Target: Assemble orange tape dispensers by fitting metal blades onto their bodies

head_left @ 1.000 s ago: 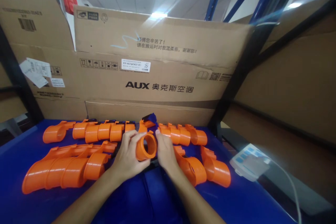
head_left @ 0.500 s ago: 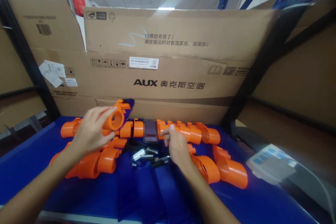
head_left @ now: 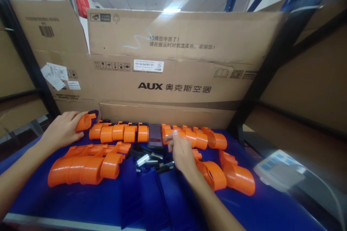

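Note:
My left hand (head_left: 63,128) grips an orange plastic ring-shaped piece (head_left: 84,122) with a dark blue flap at its top. It is at the left end of the back row of similar orange pieces (head_left: 106,133). My right hand (head_left: 182,148), fingers loosely curled and thumb apart, hovers at the middle right before another row of orange pieces (head_left: 201,140); nothing shows in it. Between the hands lie black strips with shiny metal ends (head_left: 143,159) and dark blue flat sheets (head_left: 153,198).
A dark phone-like slab (head_left: 155,135) stands between the back rows. More orange pieces lie at front left (head_left: 84,169) and front right (head_left: 240,178). A translucent plastic box (head_left: 280,169) sits right on the blue table (head_left: 89,205). Behind stands a cardboard panel (head_left: 173,75), flanked by dark posts.
My left hand has carried the orange ring piece leftward and slightly down, to the left end of the back row. My right hand has stayed almost still.

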{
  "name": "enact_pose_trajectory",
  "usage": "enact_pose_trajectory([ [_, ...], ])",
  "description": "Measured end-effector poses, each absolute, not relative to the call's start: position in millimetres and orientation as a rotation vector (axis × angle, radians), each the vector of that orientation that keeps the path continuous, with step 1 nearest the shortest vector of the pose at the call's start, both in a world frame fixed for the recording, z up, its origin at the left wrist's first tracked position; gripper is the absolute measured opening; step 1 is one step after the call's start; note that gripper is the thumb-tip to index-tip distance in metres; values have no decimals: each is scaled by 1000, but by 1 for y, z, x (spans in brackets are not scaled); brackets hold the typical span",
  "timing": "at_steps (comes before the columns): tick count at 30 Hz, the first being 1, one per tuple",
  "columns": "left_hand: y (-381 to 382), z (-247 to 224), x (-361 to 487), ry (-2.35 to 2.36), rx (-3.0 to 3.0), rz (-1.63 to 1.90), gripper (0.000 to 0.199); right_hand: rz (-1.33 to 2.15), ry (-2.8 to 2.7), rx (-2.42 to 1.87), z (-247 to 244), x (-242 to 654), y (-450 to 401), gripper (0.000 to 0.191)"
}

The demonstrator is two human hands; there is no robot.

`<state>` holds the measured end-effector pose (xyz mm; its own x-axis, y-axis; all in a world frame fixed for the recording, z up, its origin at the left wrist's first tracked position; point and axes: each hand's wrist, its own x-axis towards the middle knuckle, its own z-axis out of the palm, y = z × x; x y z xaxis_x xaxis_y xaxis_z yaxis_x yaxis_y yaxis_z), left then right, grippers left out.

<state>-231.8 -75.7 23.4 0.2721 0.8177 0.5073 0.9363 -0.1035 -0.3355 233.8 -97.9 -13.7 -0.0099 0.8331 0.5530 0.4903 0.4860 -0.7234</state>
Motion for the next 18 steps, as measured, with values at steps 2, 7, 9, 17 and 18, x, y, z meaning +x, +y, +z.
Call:
enact_pose_trajectory([
  [2, -75, 26, -230, -1587, -1920, -236, 62, 407, -1660, -1160, -14, 234, -98, 75],
  [7, -72, 29, -233, -1609, -1910, -205, 62, 409, -1664, -1155, -14, 234, -98, 75],
  [9, -70, 25, -239, -1629, -1907, -204, 63, 412, -1665, -1154, -15, 234, -98, 74],
  [17, -68, 11, -242, -1827, -2075, -156, 71, 420, -1663, -1139, -16, 234, -98, 69],
  [18, -68, 10, -240, -1865, -2089, -148, 73, 423, -1662, -1137, -16, 234, -98, 69],
])
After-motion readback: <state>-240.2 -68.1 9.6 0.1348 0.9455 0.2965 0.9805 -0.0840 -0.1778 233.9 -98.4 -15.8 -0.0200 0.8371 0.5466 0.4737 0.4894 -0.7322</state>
